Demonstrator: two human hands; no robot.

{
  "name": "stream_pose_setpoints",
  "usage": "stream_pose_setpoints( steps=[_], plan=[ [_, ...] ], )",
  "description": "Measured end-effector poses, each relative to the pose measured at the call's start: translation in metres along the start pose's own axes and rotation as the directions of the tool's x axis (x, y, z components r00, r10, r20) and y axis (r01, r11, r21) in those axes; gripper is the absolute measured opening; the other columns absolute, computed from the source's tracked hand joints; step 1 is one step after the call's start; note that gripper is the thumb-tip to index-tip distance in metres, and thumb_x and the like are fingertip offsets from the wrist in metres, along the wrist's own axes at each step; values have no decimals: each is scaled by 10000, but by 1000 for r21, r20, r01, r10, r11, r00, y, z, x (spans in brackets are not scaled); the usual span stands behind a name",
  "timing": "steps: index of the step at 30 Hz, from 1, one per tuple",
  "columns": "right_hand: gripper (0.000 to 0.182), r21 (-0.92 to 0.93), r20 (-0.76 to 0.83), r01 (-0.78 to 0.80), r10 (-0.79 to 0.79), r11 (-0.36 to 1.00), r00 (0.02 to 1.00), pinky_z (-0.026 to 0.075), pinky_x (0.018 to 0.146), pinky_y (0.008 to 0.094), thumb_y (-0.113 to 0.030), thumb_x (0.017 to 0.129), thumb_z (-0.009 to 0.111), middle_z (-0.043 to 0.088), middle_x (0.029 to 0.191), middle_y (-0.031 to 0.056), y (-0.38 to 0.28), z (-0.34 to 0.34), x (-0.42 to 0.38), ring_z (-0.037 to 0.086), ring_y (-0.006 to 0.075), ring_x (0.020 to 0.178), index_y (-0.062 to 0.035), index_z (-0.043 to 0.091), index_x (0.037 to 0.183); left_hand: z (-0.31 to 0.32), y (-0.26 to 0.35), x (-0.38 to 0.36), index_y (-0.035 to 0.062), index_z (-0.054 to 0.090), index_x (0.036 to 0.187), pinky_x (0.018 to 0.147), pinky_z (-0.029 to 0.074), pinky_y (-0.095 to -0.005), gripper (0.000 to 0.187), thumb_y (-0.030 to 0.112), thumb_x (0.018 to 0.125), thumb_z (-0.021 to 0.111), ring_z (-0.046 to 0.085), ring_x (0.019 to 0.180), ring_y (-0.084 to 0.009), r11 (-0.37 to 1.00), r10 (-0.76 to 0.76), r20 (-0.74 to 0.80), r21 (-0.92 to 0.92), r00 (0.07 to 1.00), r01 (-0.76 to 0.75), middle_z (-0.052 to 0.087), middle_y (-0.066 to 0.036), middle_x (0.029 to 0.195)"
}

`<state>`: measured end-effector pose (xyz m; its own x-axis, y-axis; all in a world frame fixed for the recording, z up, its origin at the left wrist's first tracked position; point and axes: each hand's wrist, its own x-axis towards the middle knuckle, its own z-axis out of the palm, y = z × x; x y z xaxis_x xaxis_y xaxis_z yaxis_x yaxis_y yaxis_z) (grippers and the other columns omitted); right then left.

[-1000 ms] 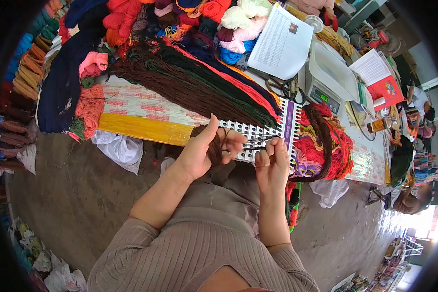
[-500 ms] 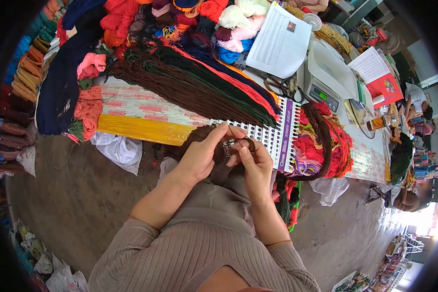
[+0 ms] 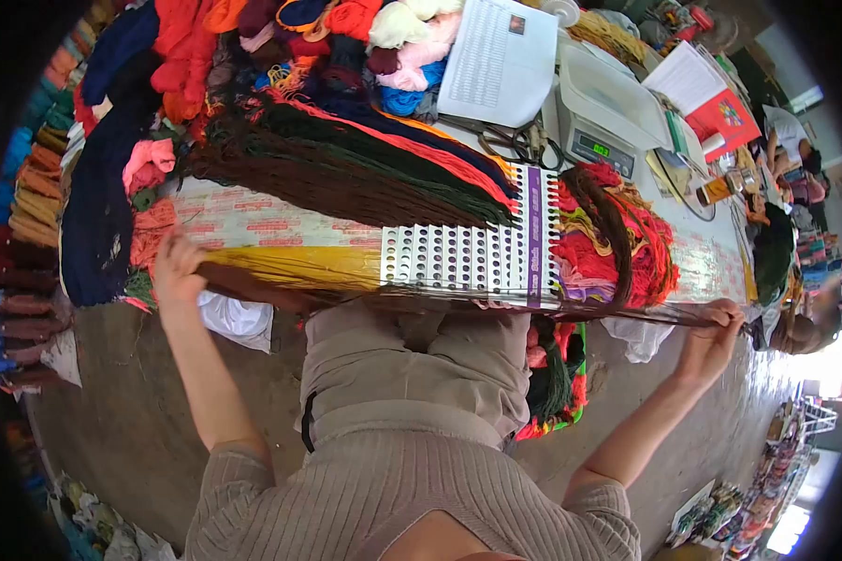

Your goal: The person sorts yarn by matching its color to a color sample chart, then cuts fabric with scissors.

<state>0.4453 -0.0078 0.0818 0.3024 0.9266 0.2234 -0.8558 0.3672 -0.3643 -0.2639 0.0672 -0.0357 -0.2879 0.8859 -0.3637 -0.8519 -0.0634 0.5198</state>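
Note:
Brown threads stretch low across the front of the table, between my two widely spread hands. At the far left, my left hand is smeared by motion, its fingers closed about the left end of these threads. On the far right, my right hand pinches the other end, where the strands run thin and dark. Between the hands the strands pass along the front edge of a white punched card with a purple strip. Brown, dark green, coral and navy threads lie in a bundle behind, reaching the card's holes.
Right of the card lies a heap of red and multicoloured yarn. Behind it stand a digital scale with a tray, a printed sheet and scissors. Yarn skeins pile up at the back left. A white bag hangs below the table edge.
My hands, together over my lap at the card's near corner before, have moved far apart to left and right. The brown threads are now drawn out lengthwise between them.

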Motion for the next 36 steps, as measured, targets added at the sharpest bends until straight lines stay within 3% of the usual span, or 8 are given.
stream_pose_setpoints(
  steps=[6, 9, 11, 13, 15, 22, 30, 36],
  plan=[
    [194, -474, -62, 398, -481, 785, 875, 284, 436, 227, -163, 938, 470, 393, 623, -31, -271, -135, 27, 343, 92, 516, -98, 408, 766, -81, 120, 32, -53, 461, 1225, 411, 223, -193, 408, 245, 953, 400, 206, 382, -51, 918, 329, -36, -221, 944, -329, 211, 64, 486],
    [167, -669, -76, 437, -640, 602, 765, 248, 431, 203, -207, 904, 526, 334, 582, -50, -295, -106, 25, 311, 71, 495, -117, 461, 779, -42, 105, 9, -55, 427, 1262, 408, 234, -203, 415, 223, 955, 416, 244, 399, -52, 934, 308, 273, -270, 911, -234, 324, 32, 584],
    [137, -901, -46, 284, -724, 327, 688, 268, 467, 187, -201, 888, 545, 385, 611, -60, -163, -10, 34, 319, 51, 519, -75, 588, 916, 27, 49, -25, -31, 406, 1297, 409, 255, -212, 413, 188, 947, 440, 273, 430, -55, 966, 202, 489, -240, 849, -92, 407, -6, 735],
    [246, -933, -75, 135, -549, 332, 833, 283, 506, 166, -185, 891, 536, 456, 669, -64, -79, 11, 39, 345, 33, 552, -36, 616, 1070, 81, -14, -48, 13, 463, 1241, 420, 271, -205, 356, 171, 922, 483, 317, 493, -55, 982, 93, 472, -190, 877, -2, 433, 1, 741],
    [339, -995, 102, 90, -336, -51, 936, 346, 576, 169, -233, 924, 538, 491, 750, -56, -4, 0, 39, 398, 46, 617, -16, 542, 1185, 111, -75, -50, 17, 512, 1154, 446, 303, -194, 303, 169, 893, 533, 375, 553, -57, 993, -107, 456, 13, 884, 113, 507, -9, 785],
    [214, -999, 33, 31, 378, 11, 925, 467, 558, 259, -60, 833, 587, 628, 728, 88, 192, -41, 22, 587, 125, 607, -7, 532, 1033, 170, -240, -58, 57, 457, 1281, 647, 494, -263, 482, 398, 941, 436, 625, 848, -167, 626, -776, 365, 546, 515, 556, 546, -98, 1232],
    [213, -961, -84, 7, 314, -277, 946, 476, 602, 340, -274, 845, 568, 644, 679, 80, 229, -70, 22, 643, 232, 663, -80, 643, 891, 185, -297, -55, 76, 521, 1145, 558, 507, -303, 363, 341, 899, 540, 646, 915, -267, 412, -860, 18, 612, 509, 675, 597, -68, 1086],
    [198, -973, -42, 14, 232, -232, 972, 461, 584, 347, -245, 837, 594, 636, 684, 103, 232, -65, 21, 625, 265, 646, -54, 630, 874, 191, -313, -51, 75, 586, 995, 411, 382, -233, 219, 265, 891, 554, 600, 617, -130, 370, -814, 69, 827, 576, 424, 600, -25, 879]
  ],
)
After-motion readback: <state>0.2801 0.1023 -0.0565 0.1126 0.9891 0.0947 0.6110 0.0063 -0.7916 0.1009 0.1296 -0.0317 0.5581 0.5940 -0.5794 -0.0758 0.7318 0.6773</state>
